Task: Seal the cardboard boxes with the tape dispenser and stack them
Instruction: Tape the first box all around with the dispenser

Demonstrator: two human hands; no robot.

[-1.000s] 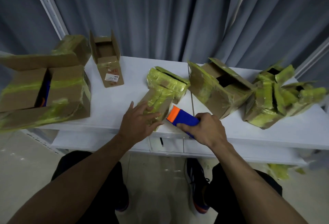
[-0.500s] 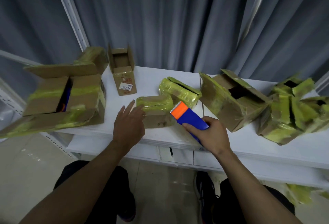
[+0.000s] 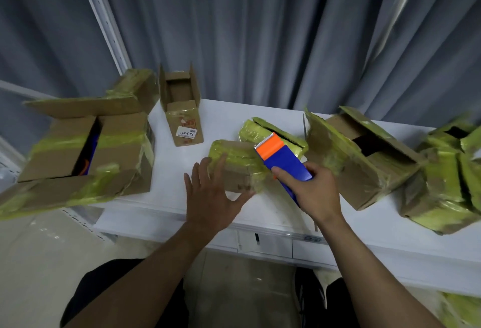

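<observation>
A small cardboard box (image 3: pixel 238 164) wrapped in yellow-green tape lies near the front of the white table (image 3: pixel 182 197). My left hand (image 3: pixel 212 193) is spread flat with straight fingers against the box's near left side. My right hand (image 3: pixel 309 192) grips a blue tape dispenser (image 3: pixel 283 162) with an orange head and toothed blade, held tilted over the box's right end. Behind it lies a second small taped box (image 3: pixel 270 135).
A large open box (image 3: pixel 86 150) with loose flaps sits at the table's left end, a narrow open box (image 3: pixel 182 116) with a label behind it. More taped open boxes (image 3: pixel 364 155) (image 3: pixel 453 179) crowd the right. Grey curtains hang behind.
The small taped box has been turned and shifted left in front of me. My left hand moved from on top of it to its near left side. The dispenser has risen over its right end.
</observation>
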